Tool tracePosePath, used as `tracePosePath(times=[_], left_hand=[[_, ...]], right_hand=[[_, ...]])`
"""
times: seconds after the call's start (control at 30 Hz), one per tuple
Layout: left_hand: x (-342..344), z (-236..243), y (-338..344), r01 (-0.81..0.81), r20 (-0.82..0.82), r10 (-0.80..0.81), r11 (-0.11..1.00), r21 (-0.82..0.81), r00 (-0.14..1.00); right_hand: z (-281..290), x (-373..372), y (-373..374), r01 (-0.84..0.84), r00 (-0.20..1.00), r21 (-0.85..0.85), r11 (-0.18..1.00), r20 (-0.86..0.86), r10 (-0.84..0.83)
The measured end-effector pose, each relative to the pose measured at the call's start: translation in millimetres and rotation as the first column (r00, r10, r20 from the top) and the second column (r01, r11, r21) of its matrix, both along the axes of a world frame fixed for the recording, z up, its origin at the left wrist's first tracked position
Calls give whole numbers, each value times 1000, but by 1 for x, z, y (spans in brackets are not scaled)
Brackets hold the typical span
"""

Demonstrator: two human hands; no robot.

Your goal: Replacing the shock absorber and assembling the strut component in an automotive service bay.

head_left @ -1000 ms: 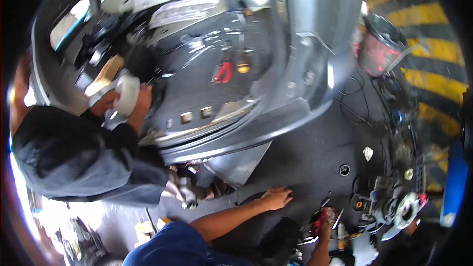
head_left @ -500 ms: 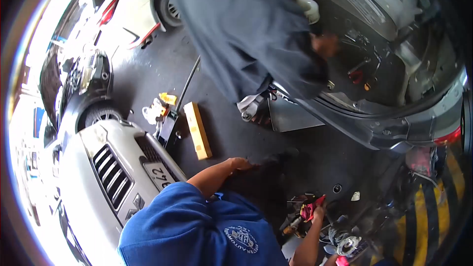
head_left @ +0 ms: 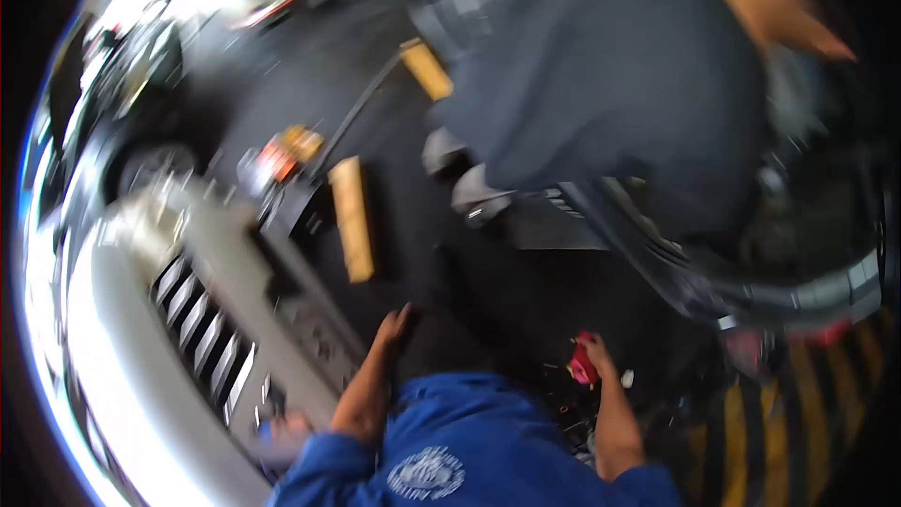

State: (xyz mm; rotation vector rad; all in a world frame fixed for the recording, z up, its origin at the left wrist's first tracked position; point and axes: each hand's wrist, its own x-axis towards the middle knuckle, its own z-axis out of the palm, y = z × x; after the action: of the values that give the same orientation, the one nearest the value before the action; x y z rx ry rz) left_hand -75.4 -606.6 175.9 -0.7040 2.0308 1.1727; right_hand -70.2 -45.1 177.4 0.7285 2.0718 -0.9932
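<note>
My left hand (head_left: pixel 395 327) hangs in front of me over the dark floor, near the grille of a white car (head_left: pixel 127 357). Blur hides whether its fingers are apart or curled, and I make out nothing held in it. My right hand (head_left: pixel 595 351) is closed on a crumpled red-pink cloth (head_left: pixel 581 368), with a little yellow showing at its edge. Below the cloth, small parts and tools lie on the floor, too smeared to name.
Ahead, a person in dark clothes (head_left: pixel 601 84) bends beside a vehicle body (head_left: pixel 676 286). A long yellow box (head_left: pixel 351 221) lies on the floor by a black floor jack (head_left: pixel 296 211). Another yellow box (head_left: pixel 427 70) is farther off. Yellow-black stripes (head_left: pixel 774 432) mark the right floor.
My view has shifted and blurred. My left hand has moved left and slightly down, my right hand slightly up with the cloth still in it. The other person has moved right in view.
</note>
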Motion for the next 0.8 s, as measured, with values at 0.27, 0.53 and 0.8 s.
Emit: tracePosePath(times=[0.27,0.53,0.8], left_hand=[[15,37,-69,-309,167,276,925,221,946],[-47,87,-50,-380,-93,390,918,113,916],[58,107,13,-265,34,266,964,-20,963]], right_hand=[[94,-209,-120,-319,841,68,945,-440,316],[77,-218,24,-160,766,313,936,-559,318],[65,-205,27,88,946,-149,985,-296,-129]])
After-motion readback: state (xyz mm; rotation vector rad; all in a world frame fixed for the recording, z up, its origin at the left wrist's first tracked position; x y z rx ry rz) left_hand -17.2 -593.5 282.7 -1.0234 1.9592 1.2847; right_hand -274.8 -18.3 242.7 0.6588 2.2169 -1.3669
